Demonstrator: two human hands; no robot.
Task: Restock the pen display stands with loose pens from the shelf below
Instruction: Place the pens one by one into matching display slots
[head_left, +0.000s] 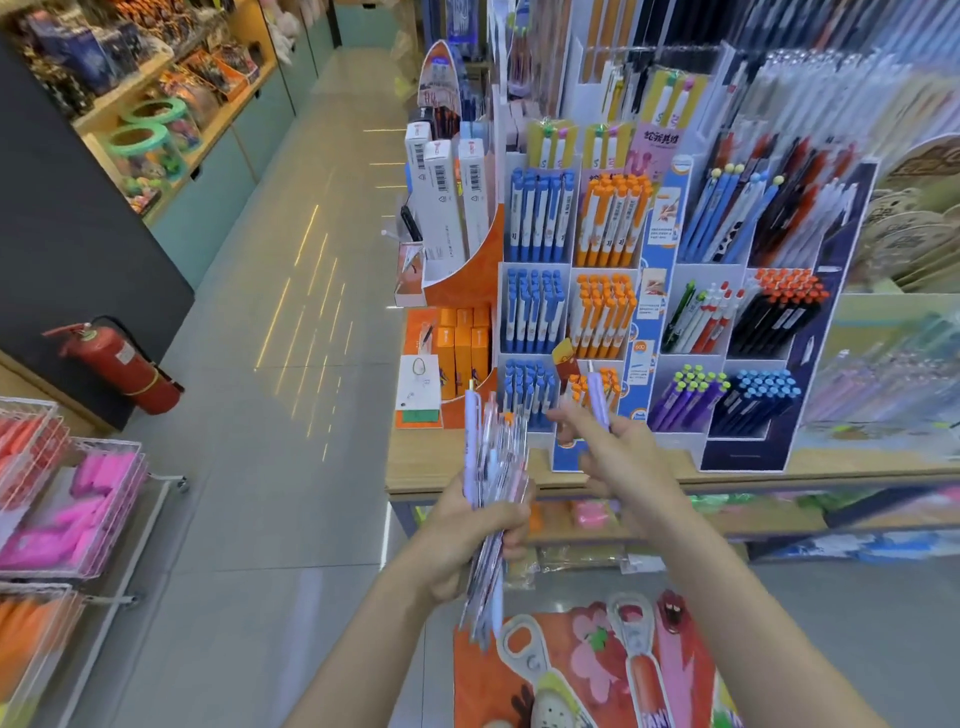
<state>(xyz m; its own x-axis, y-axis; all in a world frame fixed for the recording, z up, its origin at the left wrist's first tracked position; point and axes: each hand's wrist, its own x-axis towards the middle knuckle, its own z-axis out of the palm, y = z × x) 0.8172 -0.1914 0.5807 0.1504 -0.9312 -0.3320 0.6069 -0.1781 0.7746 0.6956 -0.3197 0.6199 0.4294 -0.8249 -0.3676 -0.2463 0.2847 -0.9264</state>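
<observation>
We've got a fat bundle of loose pens (491, 499) clamped in the left hand (467, 540), fingers wrapped right round the middle so the bundle stands nearly upright, tips fanned at the top and easy to pick from. The right hand (618, 457) pinches one lilac pen (598, 397) between thumb and fingers, barrel pointing up toward twelve o'clock, just in front of the bottom row of the white display stand (535, 270). It's blurred, so exactly how the fingers sit we can't say.

That stand rests on the wooden desk (810, 475), its blue and orange pockets already well filled. At two o'clock from the right hand, in the dark display stand (769, 332), sits a pocket of purple pens (685, 397), and we'd judge that's the likeliest home for a lilac one. The shelf below (727, 519) shows at four o'clock, its stock too blurred to read.
</observation>
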